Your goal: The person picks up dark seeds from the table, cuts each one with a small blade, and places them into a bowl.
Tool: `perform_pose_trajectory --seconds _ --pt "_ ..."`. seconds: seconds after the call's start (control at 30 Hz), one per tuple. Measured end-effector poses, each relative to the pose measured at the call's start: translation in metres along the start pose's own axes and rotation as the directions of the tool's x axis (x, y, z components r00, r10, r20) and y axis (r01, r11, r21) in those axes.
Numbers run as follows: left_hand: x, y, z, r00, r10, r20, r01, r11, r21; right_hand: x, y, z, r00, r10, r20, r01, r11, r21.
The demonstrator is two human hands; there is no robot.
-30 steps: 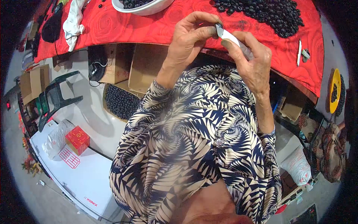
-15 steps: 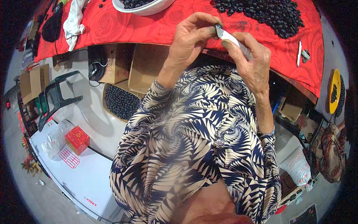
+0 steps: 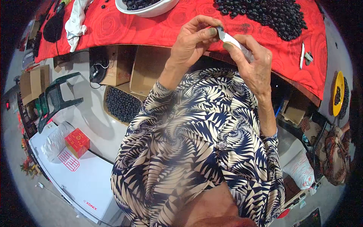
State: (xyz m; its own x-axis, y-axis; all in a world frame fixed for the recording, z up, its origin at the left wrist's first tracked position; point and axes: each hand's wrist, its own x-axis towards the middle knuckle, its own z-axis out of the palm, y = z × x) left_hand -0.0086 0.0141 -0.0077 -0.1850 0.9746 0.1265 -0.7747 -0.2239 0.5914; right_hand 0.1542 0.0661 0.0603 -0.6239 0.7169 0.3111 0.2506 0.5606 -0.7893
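Note:
My left hand (image 3: 193, 42) pinches a small black round part (image 3: 219, 28) between thumb and fingertips, above the front edge of the red cloth. My right hand (image 3: 252, 62) is closed around a slim white tool (image 3: 231, 39), its thumb pressed along it. The tool has a grey end like a blade, which meets the black part or comes very near it. Fingers hide much of both things. Beyond my right hand spreads a heap of black round parts (image 3: 270, 17), many with a hole in the middle. A white bowl (image 3: 151, 10) of similar parts stands beyond my left hand.
A red cloth (image 3: 113, 26) covers the table. On it lie a white rag (image 3: 75, 24) and a thin white strip (image 3: 302, 55). Below are cardboard boxes (image 3: 145, 72) and a box of black parts (image 3: 123, 104). A yellow plate (image 3: 336, 104) is at far right.
Both hands have shifted very slightly, and the grey end of the tool sits a little differently at the black part. Both grips are kept.

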Motion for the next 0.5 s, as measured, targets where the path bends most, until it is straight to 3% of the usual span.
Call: perform_pose_trajectory --seconds 0.5 --pt "0.0003 0.0063 -0.0023 0.998 -0.024 0.052 0.017 0.991 0.136 0.0001 -0.0018 -0.0012 0.999 0.017 0.034 -0.017 1.000 0.000"
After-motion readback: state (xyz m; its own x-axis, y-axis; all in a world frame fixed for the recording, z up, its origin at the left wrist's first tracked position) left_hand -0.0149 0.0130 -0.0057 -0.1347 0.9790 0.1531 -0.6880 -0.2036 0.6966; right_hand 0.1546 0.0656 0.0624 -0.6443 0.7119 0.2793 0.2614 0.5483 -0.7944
